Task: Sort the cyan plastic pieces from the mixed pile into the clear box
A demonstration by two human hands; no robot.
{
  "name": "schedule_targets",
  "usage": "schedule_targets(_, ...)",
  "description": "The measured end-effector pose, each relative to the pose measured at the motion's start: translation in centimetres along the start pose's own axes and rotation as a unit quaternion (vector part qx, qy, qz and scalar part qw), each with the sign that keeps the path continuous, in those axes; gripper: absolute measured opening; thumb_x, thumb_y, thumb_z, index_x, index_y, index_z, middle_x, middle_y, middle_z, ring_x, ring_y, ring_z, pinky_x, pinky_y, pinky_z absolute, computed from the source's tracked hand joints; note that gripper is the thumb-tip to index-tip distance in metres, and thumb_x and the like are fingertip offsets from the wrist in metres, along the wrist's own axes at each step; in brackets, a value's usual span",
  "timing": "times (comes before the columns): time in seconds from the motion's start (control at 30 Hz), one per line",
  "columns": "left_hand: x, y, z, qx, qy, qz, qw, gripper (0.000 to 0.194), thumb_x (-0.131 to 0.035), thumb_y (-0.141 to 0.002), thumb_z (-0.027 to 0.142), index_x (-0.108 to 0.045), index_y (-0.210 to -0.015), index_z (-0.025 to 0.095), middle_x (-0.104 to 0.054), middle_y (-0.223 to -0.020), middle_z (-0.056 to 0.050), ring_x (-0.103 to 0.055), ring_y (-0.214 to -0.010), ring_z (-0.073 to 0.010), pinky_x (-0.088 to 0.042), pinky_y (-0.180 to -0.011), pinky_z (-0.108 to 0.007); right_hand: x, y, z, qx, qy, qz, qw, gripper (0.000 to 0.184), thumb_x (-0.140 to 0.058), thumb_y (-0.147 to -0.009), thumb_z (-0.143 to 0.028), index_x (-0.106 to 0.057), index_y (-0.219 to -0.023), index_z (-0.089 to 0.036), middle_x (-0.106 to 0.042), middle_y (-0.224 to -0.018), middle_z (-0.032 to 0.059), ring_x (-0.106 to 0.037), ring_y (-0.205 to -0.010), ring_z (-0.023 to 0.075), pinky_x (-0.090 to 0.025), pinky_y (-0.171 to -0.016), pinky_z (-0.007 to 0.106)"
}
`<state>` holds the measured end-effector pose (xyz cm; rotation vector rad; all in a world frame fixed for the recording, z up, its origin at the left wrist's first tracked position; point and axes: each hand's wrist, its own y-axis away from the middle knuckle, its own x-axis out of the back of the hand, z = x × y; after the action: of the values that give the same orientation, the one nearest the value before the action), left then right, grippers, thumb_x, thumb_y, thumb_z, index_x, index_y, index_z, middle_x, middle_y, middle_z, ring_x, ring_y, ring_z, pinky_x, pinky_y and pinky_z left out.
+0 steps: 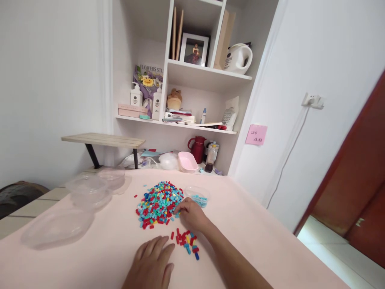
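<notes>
A big heap of small coloured building bricks [161, 202], mostly red, light blue, teal and dark blue, lies on the pink tabletop. At the heap's right edge is my right hand [191, 214], its fingers curled down and pinched together; whatever lies between the fingertips is hidden. Just behind that hand stands a clear plastic container [197, 192] with light blue bricks inside. My left hand [152, 261] rests palm down with fingers stretched out, holding nothing. Between my hands and nearer to me, a smaller group of red, yellow and blue bricks [185, 239] is spread about.
Several clear plastic containers [60, 226] stand along the table's left side. A small wooden shelf [104, 139] on black legs rises at the back left. Behind the table are a pink tray [188, 161], a red jug [197, 148], a bottle [211, 157] and a white shelf unit [207, 71].
</notes>
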<state>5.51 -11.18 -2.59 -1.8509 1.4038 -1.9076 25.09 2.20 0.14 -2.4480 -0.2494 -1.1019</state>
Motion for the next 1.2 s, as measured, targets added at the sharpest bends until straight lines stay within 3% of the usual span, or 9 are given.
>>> schedule_targets(0.2,-0.3,0.2,-0.2,0.004,0.014,0.002,1.0,0.033,-0.063,-0.083,0.034,-0.063,-0.117,0.032,-0.073,-0.117,0.005,-0.069,-0.103,-0.0146,-0.051,-0.084,-0.03,0.4,0.8,1.4,0.005,-0.078,0.005,0.997,0.039,-0.041,-0.071,-0.004,-0.074,-0.081,-0.02,-0.066,-0.076,0.0012,-0.061,-0.074,0.0156,-0.044,-0.071,0.024)
schedule_targets(0.33,-0.5,0.4,-0.3,-0.003,0.007,0.016,1.0,0.032,-0.062,-0.085,0.036,-0.063,-0.117,0.032,-0.074,-0.116,0.004,-0.069,-0.102,-0.0145,-0.052,-0.083,-0.03,0.6,1.2,1.5,-0.019,-0.137,0.021,0.99,0.042,-0.037,-0.074,-0.005,-0.072,-0.094,-0.019,-0.064,-0.071,-0.0007,-0.056,-0.06,0.0137,-0.041,-0.059,0.023)
schedule_targets(0.57,-0.4,0.1,-0.4,-0.022,-0.016,0.039,0.999,0.03,-0.061,-0.085,0.037,-0.065,-0.114,0.031,-0.075,-0.113,0.005,-0.071,-0.098,-0.0149,-0.054,-0.079,-0.03,0.4,2.0,0.5,-0.006,0.018,0.039,0.999,0.032,-0.048,-0.085,-0.014,-0.074,-0.1,-0.024,-0.068,-0.099,0.0057,-0.062,-0.092,0.0189,-0.043,-0.082,0.028)
schedule_targets(0.77,-0.3,0.1,-0.4,-0.023,-0.024,0.04,0.999,0.03,-0.06,-0.085,0.037,-0.066,-0.113,0.032,-0.075,-0.113,0.005,-0.072,-0.097,-0.0147,-0.055,-0.078,-0.029,0.8,2.2,0.3,-0.021,0.022,0.024,0.999,0.028,-0.05,-0.082,-0.007,-0.073,-0.088,-0.023,-0.065,-0.097,0.004,-0.062,-0.088,0.0155,-0.042,-0.078,0.024)
schedule_targets(1.03,-0.6,0.4,-0.4,0.002,0.013,0.013,1.0,0.03,-0.057,-0.088,0.038,-0.064,-0.116,0.033,-0.074,-0.116,0.005,-0.069,-0.102,-0.0142,-0.052,-0.084,-0.028,0.7,2.0,0.5,-0.049,0.075,0.051,0.995,0.031,-0.052,-0.088,-0.018,-0.074,-0.105,-0.031,-0.065,-0.097,0.003,-0.06,-0.085,0.0162,-0.04,-0.076,0.026)
schedule_targets(1.2,-0.3,0.4,-0.5,0.002,0.026,0.02,0.999,0.03,-0.056,-0.09,0.037,-0.063,-0.119,0.032,-0.073,-0.117,0.005,-0.068,-0.104,-0.0137,-0.051,-0.085,-0.028,0.9,1.9,0.2,-0.051,0.094,0.033,0.994,0.029,-0.055,-0.08,-0.011,-0.076,-0.09,-0.029,-0.069,-0.096,0.002,-0.062,-0.086,0.0175,-0.038,-0.072,0.026)
